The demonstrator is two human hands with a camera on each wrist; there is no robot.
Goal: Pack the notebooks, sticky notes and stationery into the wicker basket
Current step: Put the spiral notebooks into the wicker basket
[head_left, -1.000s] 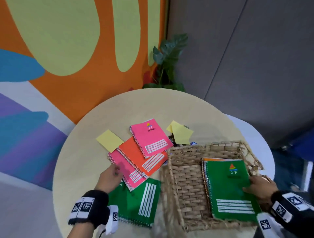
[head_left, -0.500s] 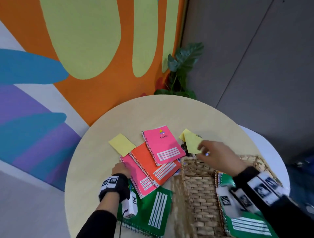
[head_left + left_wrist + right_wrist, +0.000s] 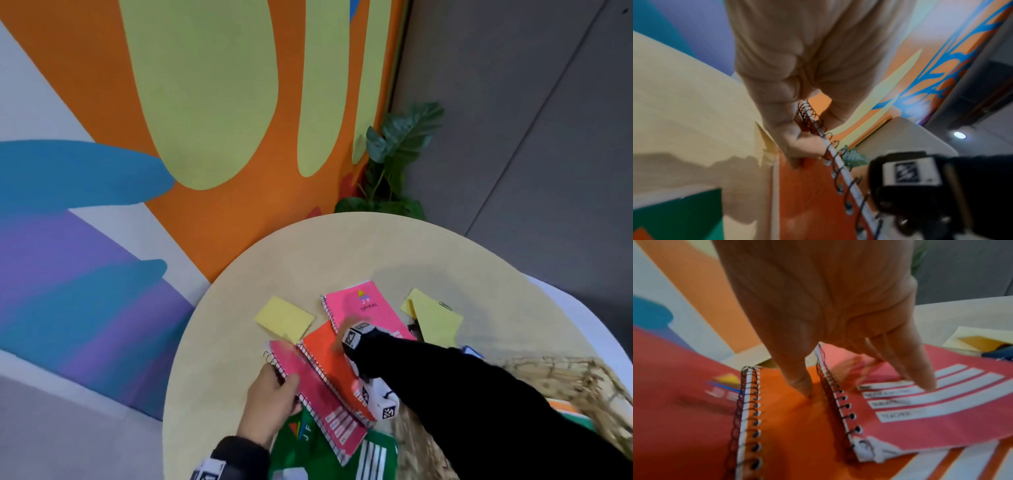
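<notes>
Overlapping spiral notebooks lie on the round table [image 3: 376,253]. My left hand [image 3: 270,404] [image 3: 805,129] pinches the spiral corner of the lower pink notebook [image 3: 322,404], thumb on top. My right hand [image 3: 342,337] [image 3: 865,386] reaches across: its straight fingers lie on the upper pink notebook [image 3: 363,305] [image 3: 920,426] and its thumb presses the orange notebook [image 3: 325,353] [image 3: 797,426] beside the spiral. A green notebook [image 3: 308,448] lies under the pile. The wicker basket [image 3: 565,370] at the right holds another green notebook [image 3: 575,416].
Two yellow sticky pads [image 3: 284,318] [image 3: 435,322] lie beyond the notebooks, the right one by a paper clip [image 3: 445,305]. A small blue item [image 3: 471,351] peeks out by the basket. A plant [image 3: 394,164] stands behind the table against the painted wall.
My right hand has left the yellow pad near the basket and swung left onto the upper pink and orange notebooks. My left hand has taken hold of the lower pink notebook's spiral corner.
</notes>
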